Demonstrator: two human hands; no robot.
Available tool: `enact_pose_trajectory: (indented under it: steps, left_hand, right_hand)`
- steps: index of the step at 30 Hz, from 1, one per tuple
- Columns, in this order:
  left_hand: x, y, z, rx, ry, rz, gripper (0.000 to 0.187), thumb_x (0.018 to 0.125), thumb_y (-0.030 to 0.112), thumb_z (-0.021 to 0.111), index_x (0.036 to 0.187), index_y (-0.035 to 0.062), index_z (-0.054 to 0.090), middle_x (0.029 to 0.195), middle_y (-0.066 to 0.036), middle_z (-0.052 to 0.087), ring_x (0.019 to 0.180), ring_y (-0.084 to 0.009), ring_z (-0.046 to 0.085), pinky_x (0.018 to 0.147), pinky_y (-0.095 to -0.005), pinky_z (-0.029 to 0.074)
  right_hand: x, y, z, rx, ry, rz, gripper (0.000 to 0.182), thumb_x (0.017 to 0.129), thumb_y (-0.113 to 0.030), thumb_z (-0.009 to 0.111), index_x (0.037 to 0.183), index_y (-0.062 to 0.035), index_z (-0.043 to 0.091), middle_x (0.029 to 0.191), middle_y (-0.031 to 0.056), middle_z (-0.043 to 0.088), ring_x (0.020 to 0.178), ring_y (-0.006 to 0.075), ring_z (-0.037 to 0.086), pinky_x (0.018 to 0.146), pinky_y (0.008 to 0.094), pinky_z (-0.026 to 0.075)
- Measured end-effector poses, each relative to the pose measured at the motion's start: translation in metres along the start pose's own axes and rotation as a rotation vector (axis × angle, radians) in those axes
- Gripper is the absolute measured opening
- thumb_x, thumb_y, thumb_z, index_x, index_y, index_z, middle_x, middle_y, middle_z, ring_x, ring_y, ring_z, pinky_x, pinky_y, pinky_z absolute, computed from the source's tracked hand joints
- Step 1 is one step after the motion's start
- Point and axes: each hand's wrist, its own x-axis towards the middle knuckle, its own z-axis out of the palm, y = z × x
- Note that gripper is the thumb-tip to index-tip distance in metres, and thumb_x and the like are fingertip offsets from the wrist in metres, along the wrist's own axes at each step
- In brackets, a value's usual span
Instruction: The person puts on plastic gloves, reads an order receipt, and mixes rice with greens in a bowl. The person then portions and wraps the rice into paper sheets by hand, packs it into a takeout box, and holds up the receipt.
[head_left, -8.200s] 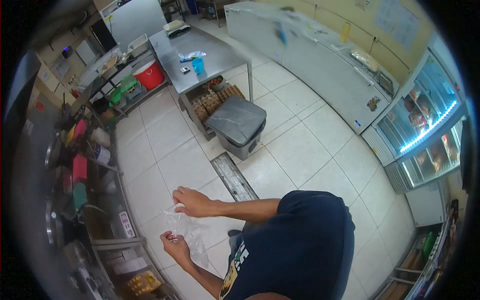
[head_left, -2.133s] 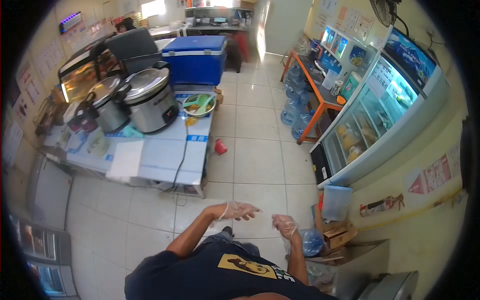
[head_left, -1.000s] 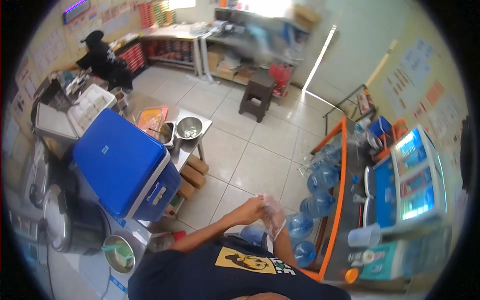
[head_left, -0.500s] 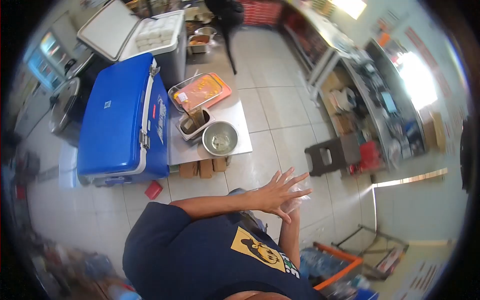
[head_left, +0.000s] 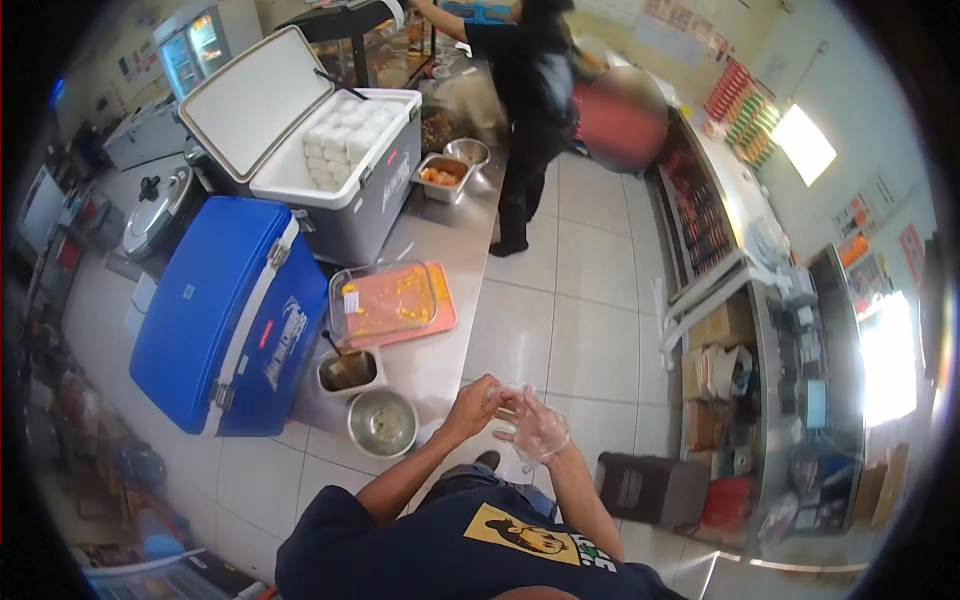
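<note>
A clear plastic glove (head_left: 541,437) covers my right hand (head_left: 535,428), whose fingers are spread. My bare left hand (head_left: 474,405) is closed, pinching the glove near the right hand's fingertips. Both hands are in front of my dark shirt, just off the edge of the steel table (head_left: 440,370). Nearest to them on the table are a round metal bowl (head_left: 383,423), a rectangular metal container with a dark handle (head_left: 348,371) and a clear tray over a pink one (head_left: 390,303).
A blue cooler (head_left: 215,310) and an open grey cooler (head_left: 350,215) with white bundles stand at the left. Another person (head_left: 530,110) in dark clothes is beyond the table. Shelves (head_left: 745,380) and a dark stool (head_left: 652,490) are at the right.
The view has tilted up and shows more of the room. My left hand was spread in front of the right one; now its fingers pinch the glove, and the right hand shows.
</note>
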Motion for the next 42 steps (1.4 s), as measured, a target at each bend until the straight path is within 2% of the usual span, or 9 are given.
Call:
enact_pose_trajectory:
  steps: [6, 15, 23, 25, 27, 28, 33, 38, 42]
  left_hand:
    - [0.111, 0.009, 0.027, -0.145, 0.009, -0.132, 0.026, 0.091, 0.026, 0.065, 0.1, 0.0021, 0.058, 0.074, -0.005, 0.064, 0.067, -0.0091, 0.057, 0.058, -0.0273, 0.045]
    - [0.291, 0.003, 0.071, 0.054, 0.634, -0.093, 0.021, 0.095, 0.023, 0.059, 0.095, 0.0025, 0.056, 0.064, -0.005, 0.057, 0.06, -0.0101, 0.052, 0.053, -0.029, 0.039]
    - [0.397, 0.003, 0.051, 0.043, 0.959, -0.049, 0.024, 0.098, 0.025, 0.052, 0.094, 0.0008, 0.052, 0.074, -0.011, 0.056, 0.066, -0.0201, 0.052, 0.058, -0.0352, 0.042]
    - [0.405, -0.006, 0.034, 0.71, 1.068, 0.014, 0.025, 0.098, 0.024, 0.051, 0.095, -0.0006, 0.051, 0.08, -0.014, 0.056, 0.072, -0.0222, 0.054, 0.063, -0.037, 0.043]
    - [0.424, 0.017, 0.023, 0.66, 1.222, -0.068, 0.026, 0.099, 0.024, 0.051, 0.096, -0.0018, 0.05, 0.083, -0.016, 0.055, 0.074, -0.0249, 0.053, 0.066, -0.0384, 0.043]
    - [0.433, 0.026, 0.017, 0.373, 1.316, -0.162, 0.027, 0.099, 0.024, 0.05, 0.097, -0.0025, 0.049, 0.084, -0.018, 0.054, 0.075, -0.0269, 0.052, 0.067, -0.0392, 0.042]
    - [0.454, -0.001, -0.027, 0.586, 1.391, -0.253, 0.025, 0.1, 0.022, 0.047, 0.099, -0.0028, 0.049, 0.085, -0.021, 0.053, 0.074, -0.0363, 0.049, 0.066, -0.0437, 0.039]
    - [0.468, -0.017, -0.094, 0.815, 1.682, -0.411, 0.034, 0.1, 0.025, 0.049, 0.112, -0.0061, 0.049, 0.102, -0.024, 0.056, 0.097, -0.0389, 0.052, 0.087, -0.0415, 0.04]
    - [0.444, -0.042, -0.144, 0.582, 1.753, -0.466, 0.045, 0.099, 0.027, 0.051, 0.127, -0.007, 0.046, 0.118, -0.024, 0.053, 0.113, -0.0376, 0.048, 0.103, -0.0398, 0.033]
  right_hand:
    - [0.04, -0.128, -0.049, -0.08, -0.091, -0.024, 0.062, 0.093, -0.061, 0.043, 0.128, -0.011, 0.055, 0.129, 0.0013, 0.053, 0.122, 0.0203, 0.044, 0.098, 0.0434, 0.037]
    - [0.159, -0.294, -0.106, -0.247, -0.421, 0.037, 0.07, 0.091, -0.066, 0.04, 0.139, -0.0152, 0.044, 0.152, 0.0016, 0.03, 0.141, 0.0225, 0.023, 0.108, 0.0537, 0.02]
    - [0.253, -0.415, -0.095, -0.374, -0.92, 0.209, 0.083, 0.09, -0.072, 0.025, 0.154, -0.0224, 0.009, 0.16, 0.0013, 0.005, 0.147, 0.0205, 0.0, 0.113, 0.0567, -0.003]
    - [0.277, -0.429, -0.098, -0.756, -0.999, 0.101, 0.085, 0.089, -0.073, 0.021, 0.154, -0.0211, 0.002, 0.16, 0.0023, 0.0, 0.147, 0.0209, -0.003, 0.115, 0.0517, -0.005]
    - [0.298, -0.432, -0.092, -0.308, -1.036, 0.384, 0.087, 0.089, -0.074, 0.02, 0.154, -0.0191, 0.001, 0.16, 0.004, -0.001, 0.147, 0.0219, -0.001, 0.117, 0.0441, -0.004]
    - [0.316, -0.432, -0.093, -0.445, -1.09, 0.32, 0.088, 0.089, -0.074, 0.02, 0.154, -0.0184, 0.001, 0.16, 0.005, -0.001, 0.147, 0.0224, -0.001, 0.118, 0.0414, -0.003]
    - [0.391, -0.443, -0.085, -0.438, -1.174, 0.388, 0.086, 0.091, -0.07, 0.023, 0.153, -0.0138, 0.003, 0.159, 0.0094, 0.007, 0.146, 0.0249, 0.008, 0.118, 0.0391, 0.003]
    - [0.46, -0.485, -0.061, -0.679, -1.081, 0.547, 0.071, 0.099, -0.053, 0.034, 0.15, -0.0057, 0.022, 0.145, 0.0153, 0.042, 0.139, 0.0274, 0.032, 0.115, 0.0409, 0.02]
    - [0.511, -0.509, -0.048, -0.589, -1.145, 0.556, 0.064, 0.101, -0.047, 0.037, 0.148, -0.0043, 0.027, 0.145, 0.0156, 0.042, 0.13, 0.0274, 0.043, 0.108, 0.0401, 0.032]
